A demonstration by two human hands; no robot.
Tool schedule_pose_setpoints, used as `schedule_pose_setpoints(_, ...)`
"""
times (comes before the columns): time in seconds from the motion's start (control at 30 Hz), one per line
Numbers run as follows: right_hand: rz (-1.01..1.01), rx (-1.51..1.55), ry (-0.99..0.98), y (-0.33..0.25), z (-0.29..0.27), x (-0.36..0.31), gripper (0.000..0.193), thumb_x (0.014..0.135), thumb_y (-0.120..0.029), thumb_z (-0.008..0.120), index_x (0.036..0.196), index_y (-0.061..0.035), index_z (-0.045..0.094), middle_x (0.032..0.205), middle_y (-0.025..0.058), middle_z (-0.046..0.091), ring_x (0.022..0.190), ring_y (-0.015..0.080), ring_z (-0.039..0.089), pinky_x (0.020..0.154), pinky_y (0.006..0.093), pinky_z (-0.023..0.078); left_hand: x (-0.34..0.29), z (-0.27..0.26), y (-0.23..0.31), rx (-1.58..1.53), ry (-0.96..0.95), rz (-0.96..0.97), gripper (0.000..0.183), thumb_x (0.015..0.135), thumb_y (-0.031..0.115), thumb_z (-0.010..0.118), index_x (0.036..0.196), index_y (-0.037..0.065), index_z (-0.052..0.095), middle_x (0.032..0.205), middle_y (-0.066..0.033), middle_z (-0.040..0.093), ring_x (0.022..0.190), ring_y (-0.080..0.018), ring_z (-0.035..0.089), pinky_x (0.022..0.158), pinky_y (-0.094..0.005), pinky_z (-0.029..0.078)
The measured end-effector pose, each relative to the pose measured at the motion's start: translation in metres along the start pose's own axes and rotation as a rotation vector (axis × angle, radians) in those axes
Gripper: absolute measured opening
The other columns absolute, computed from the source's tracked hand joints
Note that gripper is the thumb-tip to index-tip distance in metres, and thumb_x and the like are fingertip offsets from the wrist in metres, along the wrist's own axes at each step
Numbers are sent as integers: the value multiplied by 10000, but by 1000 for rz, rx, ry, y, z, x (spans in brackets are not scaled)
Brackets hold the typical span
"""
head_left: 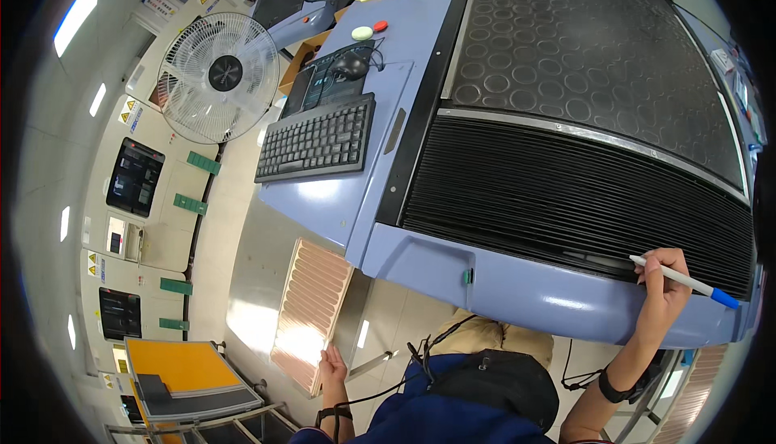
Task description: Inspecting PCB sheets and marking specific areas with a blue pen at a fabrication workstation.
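My right hand (667,278) is closed around a white marker pen with a blue end (687,279). The pen's white tip points left, over the black ribbed strip (566,193) at the front of the blue machine (558,302). Lower left, a flat copper-coloured panel (307,306) with wavy stripes lies on a metal table (257,282). At the panel's near right corner, my left hand (333,365) has its fingers closed on the edge. The far side of those fingers is hidden.
Beyond the strip lies a black mat with ring marks (566,56). A keyboard (317,138), a mouse (352,64) and red (381,27) and pale green (362,33) buttons sit on the machine's left side. A fan (218,78) stands farther left. Black cables hang near my waist.
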State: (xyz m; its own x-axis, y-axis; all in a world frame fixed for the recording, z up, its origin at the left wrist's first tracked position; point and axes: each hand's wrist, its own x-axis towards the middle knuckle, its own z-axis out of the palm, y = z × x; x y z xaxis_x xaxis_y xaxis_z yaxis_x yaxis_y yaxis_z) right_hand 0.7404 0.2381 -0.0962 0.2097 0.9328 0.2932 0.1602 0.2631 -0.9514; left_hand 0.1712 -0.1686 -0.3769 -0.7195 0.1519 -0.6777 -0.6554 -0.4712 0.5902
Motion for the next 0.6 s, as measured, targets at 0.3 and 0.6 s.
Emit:
schedule_pose_setpoints(0.3, -8, -3, 19, -3, 3, -2, 60, 947, -54, 635, 913, -5, 627, 849, 49, 622, 706, 64, 519, 626, 204, 411, -8, 5, -5, 108, 22, 60, 403, 1100, 269, 432, 1326, -57, 501, 1323, -205, 625, 1228, -295, 632, 1027, -374, 565)
schedule_pose_setpoints(0.6, -31, -30, -9, -4, 4, -1, 67, 950, -68, 630, 921, -8, 628, 846, 48, 616, 711, 70, 515, 619, 215, 396, 32, -4, -16, 285, -494, -180, 492, 1097, 374, 396, 1391, -9, 489, 1381, -124, 605, 1238, -264, 620, 1046, -374, 529)
